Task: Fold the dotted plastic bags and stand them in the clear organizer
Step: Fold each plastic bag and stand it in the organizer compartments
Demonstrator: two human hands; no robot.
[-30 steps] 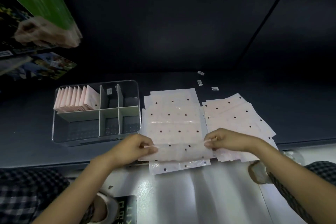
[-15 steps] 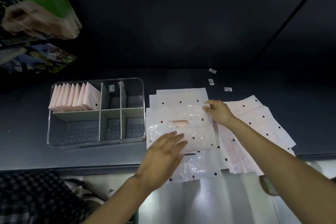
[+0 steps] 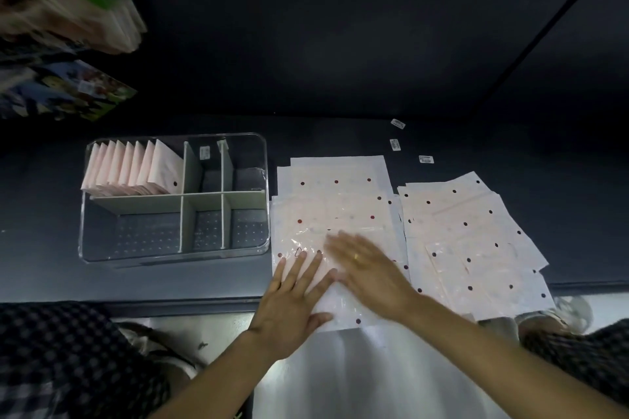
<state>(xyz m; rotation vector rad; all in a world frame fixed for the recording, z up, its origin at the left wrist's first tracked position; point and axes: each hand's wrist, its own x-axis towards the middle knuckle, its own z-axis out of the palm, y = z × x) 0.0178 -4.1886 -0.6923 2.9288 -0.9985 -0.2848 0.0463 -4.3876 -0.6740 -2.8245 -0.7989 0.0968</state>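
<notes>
bags (image 3: 335, 207) are being pressed flat under both palms, the top one of a stack just right of the clear organizer (image 3: 173, 257). nothing is being gripped: the left hand (image 3: 292, 299) and the blurred right hand (image 3: 367, 269) are lying spread, fingers straight. a loose pile (image 3: 476, 241) is waiting unfolded right of the hands. folded bags (image 3: 132, 168) are standing only in the organizer's far left compartment, up and left of the hands; much is judged left.
</notes>
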